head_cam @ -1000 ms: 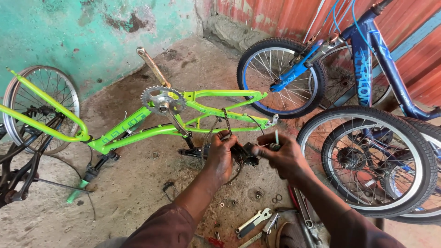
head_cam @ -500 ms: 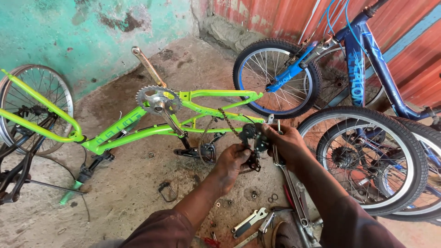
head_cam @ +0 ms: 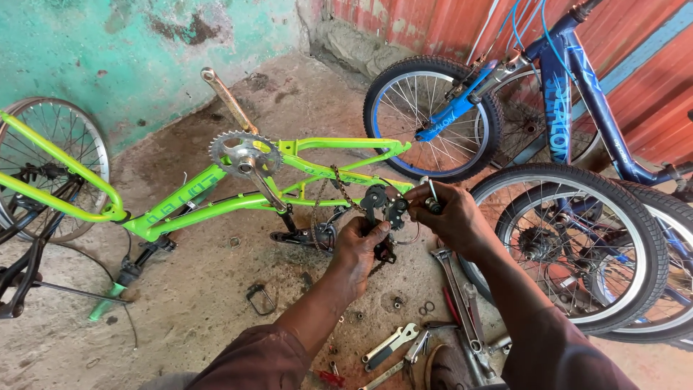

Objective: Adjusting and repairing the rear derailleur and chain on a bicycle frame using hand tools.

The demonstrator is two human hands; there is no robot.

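Both hands meet on the black derailleur (head_cam: 382, 209). The left hand (head_cam: 359, 245) closes on its lower cage from 7 o'clock to steady it; the right hand (head_cam: 451, 217) pinches its top at 3 o'clock. Its long axis stands nearly vertical, beside the green frame (head_cam: 216, 198), with the chain (head_cam: 345, 189) hanging at 10 o'clock.

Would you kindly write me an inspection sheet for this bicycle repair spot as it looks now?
Surface: bare, dusty concrete floor.
Job's things: black derailleur with chain, at the upturned green frame.
Clutter: wrenches, pliers, small nuts.
Hands: left hand grips the derailleur from below; right hand pinches a small part beside it.
Cables: blue cables on the blue bicycle.
Surroundings: turquoise wall, red sheeting, loose wheel.
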